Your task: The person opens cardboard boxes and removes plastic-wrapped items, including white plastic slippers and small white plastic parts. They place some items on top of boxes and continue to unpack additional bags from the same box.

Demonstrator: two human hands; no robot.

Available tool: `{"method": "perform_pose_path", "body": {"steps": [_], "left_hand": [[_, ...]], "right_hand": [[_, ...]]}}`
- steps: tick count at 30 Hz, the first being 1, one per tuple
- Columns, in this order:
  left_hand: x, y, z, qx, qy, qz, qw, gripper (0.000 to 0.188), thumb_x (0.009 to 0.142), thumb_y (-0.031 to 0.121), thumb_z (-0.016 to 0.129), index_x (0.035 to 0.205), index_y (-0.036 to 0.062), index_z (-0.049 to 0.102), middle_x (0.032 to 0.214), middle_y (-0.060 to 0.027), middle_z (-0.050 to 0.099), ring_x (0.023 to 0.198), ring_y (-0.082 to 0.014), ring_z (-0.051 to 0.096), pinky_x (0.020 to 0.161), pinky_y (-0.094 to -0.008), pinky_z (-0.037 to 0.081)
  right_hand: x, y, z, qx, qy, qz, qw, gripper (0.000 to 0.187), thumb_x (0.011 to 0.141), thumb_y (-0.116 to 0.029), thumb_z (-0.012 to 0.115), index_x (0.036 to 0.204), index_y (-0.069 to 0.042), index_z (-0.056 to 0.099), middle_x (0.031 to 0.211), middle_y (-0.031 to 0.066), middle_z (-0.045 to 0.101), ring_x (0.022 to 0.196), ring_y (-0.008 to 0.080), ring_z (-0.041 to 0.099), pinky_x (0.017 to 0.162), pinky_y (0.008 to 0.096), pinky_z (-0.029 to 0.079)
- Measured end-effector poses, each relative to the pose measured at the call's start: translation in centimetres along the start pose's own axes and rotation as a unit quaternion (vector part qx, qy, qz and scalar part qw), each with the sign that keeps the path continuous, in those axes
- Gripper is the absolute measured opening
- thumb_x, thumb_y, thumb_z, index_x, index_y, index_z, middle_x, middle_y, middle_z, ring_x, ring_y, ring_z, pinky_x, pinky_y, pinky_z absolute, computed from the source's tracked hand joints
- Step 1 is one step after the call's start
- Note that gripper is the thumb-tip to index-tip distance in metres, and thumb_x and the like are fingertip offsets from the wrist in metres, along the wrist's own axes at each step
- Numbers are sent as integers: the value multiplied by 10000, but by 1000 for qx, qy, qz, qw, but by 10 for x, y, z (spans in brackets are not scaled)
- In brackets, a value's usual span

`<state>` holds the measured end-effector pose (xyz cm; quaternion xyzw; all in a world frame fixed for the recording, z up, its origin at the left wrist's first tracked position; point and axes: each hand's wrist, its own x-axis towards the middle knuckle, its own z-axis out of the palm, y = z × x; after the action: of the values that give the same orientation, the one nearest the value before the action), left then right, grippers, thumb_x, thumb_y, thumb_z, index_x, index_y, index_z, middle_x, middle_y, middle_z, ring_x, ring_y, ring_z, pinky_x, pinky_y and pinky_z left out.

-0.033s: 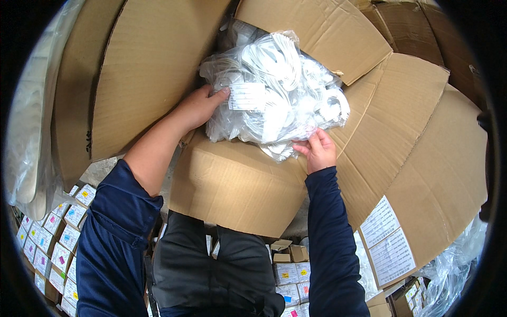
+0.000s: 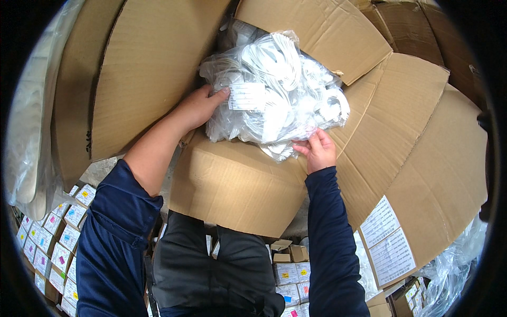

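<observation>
A clear plastic bag (image 2: 248, 124) full of nested, curved white plastic pieces (image 2: 274, 63) lies in the mouth of an open cardboard box. The pieces look like stacked disposable cutlery, but their exact kind is hard to make out. My left hand (image 2: 200, 108) grips the bag's left side, its thumb on top beside a white paper label (image 2: 246, 96) and its other fingers hidden. At the bag's near right edge, my right hand (image 2: 319, 150) pinches the plastic film between thumb and fingers.
Folded-out box flaps (image 2: 237, 185) surround the bag; the right-hand flap carries printed white sheets (image 2: 388, 240). Upright cardboard (image 2: 153, 68) stands at left, beside plastic-wrapped material (image 2: 26, 132). Many small labelled boxes (image 2: 68, 238) lie low left and near my legs. Loose clear film (image 2: 457, 269) hangs at lower right.
</observation>
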<state>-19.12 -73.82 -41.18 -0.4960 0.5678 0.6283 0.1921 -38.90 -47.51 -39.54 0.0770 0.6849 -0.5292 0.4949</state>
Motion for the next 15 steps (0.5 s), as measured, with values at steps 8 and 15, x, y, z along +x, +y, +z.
{"method": "perform_pose_path", "body": {"steps": [8,15], "left_hand": [[-50,30,29,330,234,219,888,854,883,337,680,1478,-51,207,1421,-335,383,1289,-464,436,1064,-458,396],[-72,121,2,369,291,476,743,899,758,136,784,1487,49,265,1505,-225,330,1367,-412,369,1113,-562,315]], "right_hand": [[3,-3,-2,-178,113,-42,977,196,957,-97,566,1108,16,621,962,80,688,820,141,658,687,263,519],[19,-85,36,-232,226,-286,902,284,844,-34,625,1127,-15,626,1160,116,632,1043,213,608,882,325,496]]}}
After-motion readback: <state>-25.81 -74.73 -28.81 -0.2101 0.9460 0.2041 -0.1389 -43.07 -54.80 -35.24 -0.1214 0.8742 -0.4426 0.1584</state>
